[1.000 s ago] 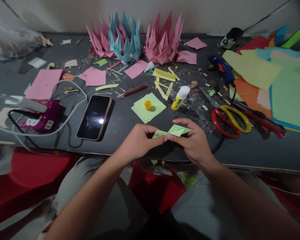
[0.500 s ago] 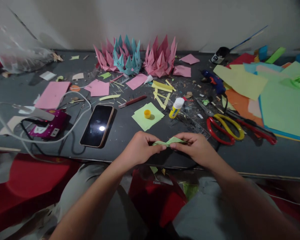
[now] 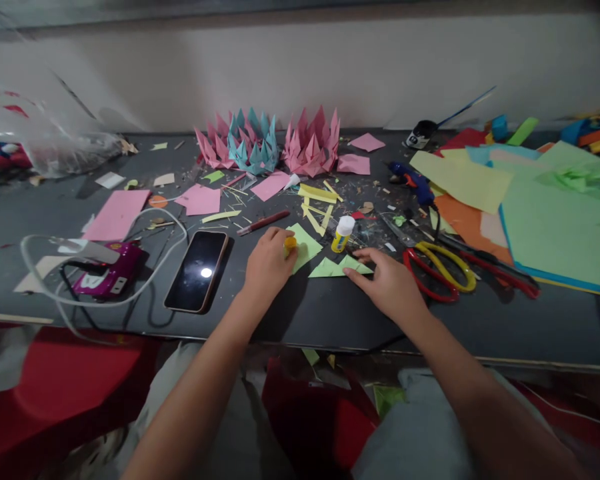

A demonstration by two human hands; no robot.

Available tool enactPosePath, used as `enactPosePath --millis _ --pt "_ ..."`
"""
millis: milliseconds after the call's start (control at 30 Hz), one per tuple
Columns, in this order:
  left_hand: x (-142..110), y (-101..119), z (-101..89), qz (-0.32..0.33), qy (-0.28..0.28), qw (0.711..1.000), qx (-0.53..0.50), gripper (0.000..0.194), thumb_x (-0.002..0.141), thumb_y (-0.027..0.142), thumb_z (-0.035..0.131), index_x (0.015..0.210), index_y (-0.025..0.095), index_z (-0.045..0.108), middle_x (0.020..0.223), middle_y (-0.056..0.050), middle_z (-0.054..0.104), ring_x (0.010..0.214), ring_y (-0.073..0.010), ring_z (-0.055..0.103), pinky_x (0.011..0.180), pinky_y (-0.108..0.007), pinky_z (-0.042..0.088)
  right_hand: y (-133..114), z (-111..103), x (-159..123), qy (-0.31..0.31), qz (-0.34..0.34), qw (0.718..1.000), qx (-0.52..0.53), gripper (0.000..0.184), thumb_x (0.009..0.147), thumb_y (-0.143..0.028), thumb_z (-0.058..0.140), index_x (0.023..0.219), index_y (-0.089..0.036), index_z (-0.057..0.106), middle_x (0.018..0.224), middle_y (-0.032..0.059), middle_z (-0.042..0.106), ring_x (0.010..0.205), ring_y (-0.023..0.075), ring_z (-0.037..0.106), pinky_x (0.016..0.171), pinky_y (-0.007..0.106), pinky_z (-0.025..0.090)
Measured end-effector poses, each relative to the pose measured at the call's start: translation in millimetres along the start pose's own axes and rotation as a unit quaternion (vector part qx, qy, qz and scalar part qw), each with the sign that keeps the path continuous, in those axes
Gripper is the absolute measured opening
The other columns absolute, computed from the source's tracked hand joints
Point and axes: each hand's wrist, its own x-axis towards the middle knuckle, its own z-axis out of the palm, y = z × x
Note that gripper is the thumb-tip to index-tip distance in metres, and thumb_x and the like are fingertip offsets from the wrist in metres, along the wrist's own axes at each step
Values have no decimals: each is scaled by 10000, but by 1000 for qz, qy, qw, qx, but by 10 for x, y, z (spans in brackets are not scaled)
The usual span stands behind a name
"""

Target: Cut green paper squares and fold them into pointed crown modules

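Observation:
My left hand (image 3: 269, 261) is closed, its thumb and fingers around a small yellow cap (image 3: 291, 243) at the square light green papers (image 3: 307, 248). Part of those sheets is hidden under the hand. In my right hand (image 3: 387, 280) is the right end of a folded light green paper (image 3: 333, 268), held between thumb and fingers just above the table's front area. Its left part sticks out toward the left hand. An uncapped yellow glue stick (image 3: 342, 235) stands upright just behind the folded paper, white glue showing on top.
Scissors (image 3: 443, 270) with red and yellow handles lie right of my right hand. A phone (image 3: 197, 270) and a purple power adapter (image 3: 111, 270) with cables are at left. Pink and blue folded paper crowns (image 3: 254, 143) stand by the wall. Coloured sheets (image 3: 555, 227) are stacked at right.
My left hand has let go of the folded green paper and moved forward onto the yellow cap. The right hand has brought the paper forward, near the glue stick. The view has tilted up.

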Motion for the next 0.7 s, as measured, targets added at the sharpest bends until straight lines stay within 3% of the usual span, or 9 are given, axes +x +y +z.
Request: enactPosePath --millis 133,267,367,467,567,700 --pt "103 -126 -79 -36 71 997 17 275 748 106 536 1014 167 571 1052 -74 574 827 -186 595 757 -316 475 -4 -2 46 88 -14 993 -76 419 762 -506 568 1036 -189 574 966 92 643 860 273 614 616 333 445" --pt "92 -183 -171 -70 114 987 88 303 774 159 551 1076 147 546 1137 -122 541 919 -233 591 790 -347 477 -7 58 196 107 -46 993 -19 379 769 -462 583 1020 -178 588 953 87 656 880 253 609 677 329 449" --pt "-14 -129 -151 -43 50 989 132 314 795 335 582 1030 127 565 1044 -133 608 1014 -288 553 848 -393 455 -49 148 307 86 -37 996 16 355 762 -420 599 1021 -177 596 886 82 674 799 240 620 640 317 439" --pt "-121 -66 -93 -28 -21 988 147 519 724 458 650 1089 108 534 1137 -167 586 1087 -328 513 882 -429 431 -116 211 357 59 -13 998 -1 297 774 -383 580 986 -178 614 761 68 672 662 220 609 564 295 403" --pt "-151 -61 -69 -30 -36 991 128 538 703 405 692 1130 131 514 1154 -146 591 1089 -319 517 876 -426 432 -145 187 357 70 -23 997 -20 264 796 -374 544 948 -174 625 748 71 667 636 212 597 552 288 389" --pt "-116 -118 -91 -34 -19 996 77 463 688 280 717 1098 155 543 1109 -121 610 1030 -294 558 828 -399 461 -39 26 355 136 -59 985 -90 316 837 -367 471 1021 -156 618 919 115 656 795 249 605 607 314 415"
